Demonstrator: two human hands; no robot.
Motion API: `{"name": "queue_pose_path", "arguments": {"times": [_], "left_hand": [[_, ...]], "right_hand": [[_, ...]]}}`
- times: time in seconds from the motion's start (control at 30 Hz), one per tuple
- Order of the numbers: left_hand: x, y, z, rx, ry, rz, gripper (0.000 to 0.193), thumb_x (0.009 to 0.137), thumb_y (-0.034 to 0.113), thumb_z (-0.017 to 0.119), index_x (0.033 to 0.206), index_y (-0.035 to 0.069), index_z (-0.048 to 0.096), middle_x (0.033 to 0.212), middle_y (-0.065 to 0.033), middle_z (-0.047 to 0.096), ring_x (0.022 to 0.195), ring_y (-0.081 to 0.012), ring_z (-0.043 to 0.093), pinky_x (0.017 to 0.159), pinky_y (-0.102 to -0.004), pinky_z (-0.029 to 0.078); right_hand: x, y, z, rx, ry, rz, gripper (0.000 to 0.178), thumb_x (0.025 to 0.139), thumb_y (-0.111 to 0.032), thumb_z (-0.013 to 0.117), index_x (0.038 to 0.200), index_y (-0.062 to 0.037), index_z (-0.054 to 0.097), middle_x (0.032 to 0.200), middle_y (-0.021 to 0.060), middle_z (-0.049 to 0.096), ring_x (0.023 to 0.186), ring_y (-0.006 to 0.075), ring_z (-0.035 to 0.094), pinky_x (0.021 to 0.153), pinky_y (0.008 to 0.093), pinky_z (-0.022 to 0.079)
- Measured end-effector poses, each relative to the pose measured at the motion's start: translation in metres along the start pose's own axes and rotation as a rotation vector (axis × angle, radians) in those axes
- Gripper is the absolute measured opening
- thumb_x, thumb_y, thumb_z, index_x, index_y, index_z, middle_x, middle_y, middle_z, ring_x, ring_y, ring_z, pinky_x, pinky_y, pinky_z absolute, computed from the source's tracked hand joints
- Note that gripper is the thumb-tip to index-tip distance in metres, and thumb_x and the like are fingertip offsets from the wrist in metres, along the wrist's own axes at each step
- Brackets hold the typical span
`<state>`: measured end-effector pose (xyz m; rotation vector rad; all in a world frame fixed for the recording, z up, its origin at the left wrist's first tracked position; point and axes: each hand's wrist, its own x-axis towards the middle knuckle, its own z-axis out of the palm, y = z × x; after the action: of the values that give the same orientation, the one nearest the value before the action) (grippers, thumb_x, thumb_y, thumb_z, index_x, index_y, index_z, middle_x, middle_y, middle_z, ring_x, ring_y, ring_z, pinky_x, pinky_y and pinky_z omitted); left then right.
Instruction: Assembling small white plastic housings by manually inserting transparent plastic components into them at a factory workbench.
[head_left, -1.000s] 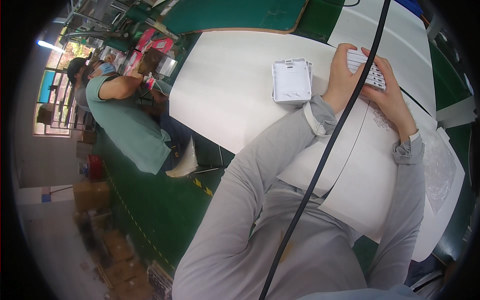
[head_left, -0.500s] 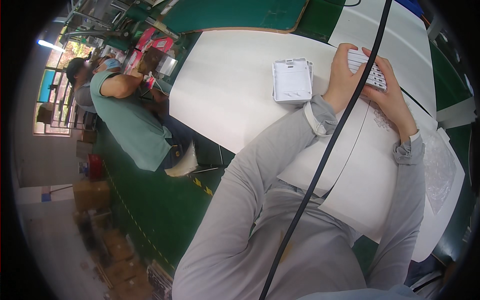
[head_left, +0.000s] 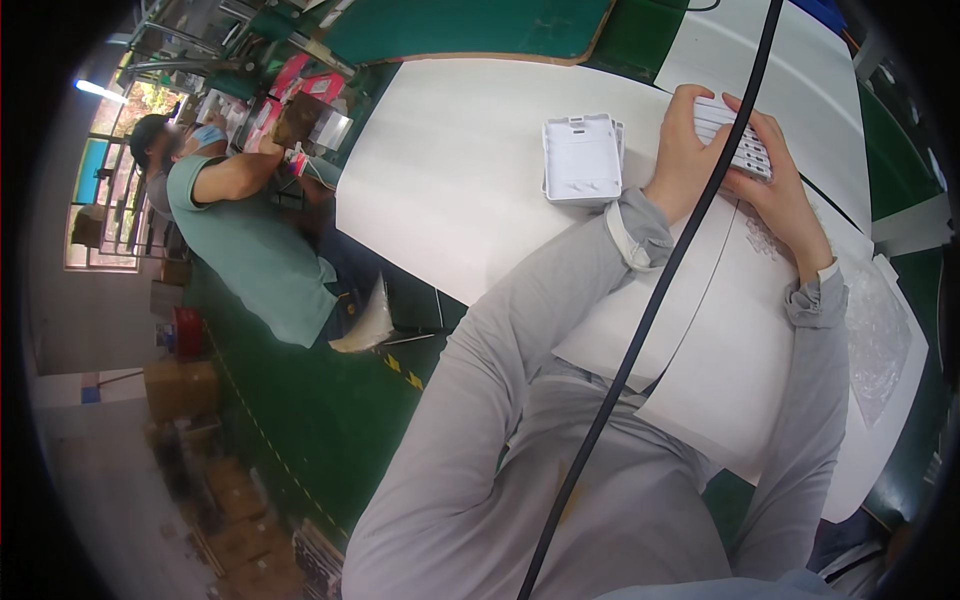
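At the upper right of the white-covered table, both my hands close round a row of slim white plastic pieces (head_left: pixel 752 157) with small dark slots along their near ends. My left hand (head_left: pixel 680 155) presses its left side with thumb and fingers. From the right, my right hand (head_left: pixel 785 195) grips the other side. A black cable (head_left: pixel 655 300) runs across the view and covers part of the row. Just left of my left wrist lie stacked white plastic cases (head_left: pixel 582 160), the top one with its hollow side up.
Small clear pieces (head_left: pixel 762 240) lie beside my right wrist, and a clear plastic bag (head_left: pixel 878 340) lies right of my right forearm. White sheets (head_left: pixel 440 170) cover the table. A green board (head_left: pixel 470 30) is at the far edge. People in green (head_left: pixel 250 240) and grey sit at left.
My hands keep their grip on the white pieces with hardly any movement. At left, the person in green has leaned slightly to the left.
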<state>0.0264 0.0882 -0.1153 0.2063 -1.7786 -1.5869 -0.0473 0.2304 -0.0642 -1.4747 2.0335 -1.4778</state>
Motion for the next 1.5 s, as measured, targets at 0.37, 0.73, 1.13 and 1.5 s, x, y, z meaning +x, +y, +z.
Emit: {"name": "queue_pose_path", "arguments": {"times": [0.37, 0.73, 1.13, 1.5], "left_hand": [[0.0, 0.004, -0.001, 0.02, -0.003, 0.014, 0.048, 0.092, 0.016, 0.063, 0.133, -0.001, 0.044, 0.116, -0.0178, 0.058, 0.104, -0.0217, 0.062, 0.088, -0.0345, 0.054], [-0.001, 0.008, -0.001, 0.019, 0.0, 0.008, 0.048, 0.092, 0.017, 0.064, 0.132, -0.001, 0.045, 0.116, -0.0183, 0.058, 0.105, -0.0226, 0.062, 0.089, -0.0353, 0.054], [-0.001, 0.009, -0.002, 0.011, -0.005, 0.001, 0.049, 0.092, 0.019, 0.064, 0.133, -0.001, 0.045, 0.116, -0.0182, 0.058, 0.104, -0.0224, 0.062, 0.088, -0.0355, 0.054], [-0.001, 0.008, -0.002, 0.003, -0.009, -0.01, 0.05, 0.092, 0.02, 0.064, 0.133, -0.001, 0.044, 0.116, -0.0177, 0.058, 0.104, -0.0221, 0.061, 0.087, -0.0352, 0.053]], "right_hand": [[0.0, -0.001, -0.001, 0.024, -0.007, 0.01, 0.074, 0.081, -0.005, 0.076, 0.15, -0.0168, 0.051, 0.14, 0.0106, 0.051, 0.133, 0.027, 0.051, 0.113, 0.0362, 0.043], [0.001, 0.0, -0.002, -0.007, -0.013, -0.013, 0.075, 0.081, -0.007, 0.078, 0.15, -0.0171, 0.051, 0.14, 0.0109, 0.051, 0.132, 0.0273, 0.051, 0.113, 0.0363, 0.043], [0.001, 0.003, -0.001, -0.01, -0.012, -0.005, 0.073, 0.082, -0.01, 0.079, 0.15, -0.0174, 0.051, 0.14, 0.0115, 0.052, 0.132, 0.0284, 0.051, 0.114, 0.0367, 0.042], [0.001, -0.001, 0.0, 0.008, -0.007, 0.01, 0.074, 0.082, -0.011, 0.08, 0.15, -0.0175, 0.051, 0.139, 0.0108, 0.051, 0.132, 0.0271, 0.051, 0.113, 0.036, 0.043]]}}
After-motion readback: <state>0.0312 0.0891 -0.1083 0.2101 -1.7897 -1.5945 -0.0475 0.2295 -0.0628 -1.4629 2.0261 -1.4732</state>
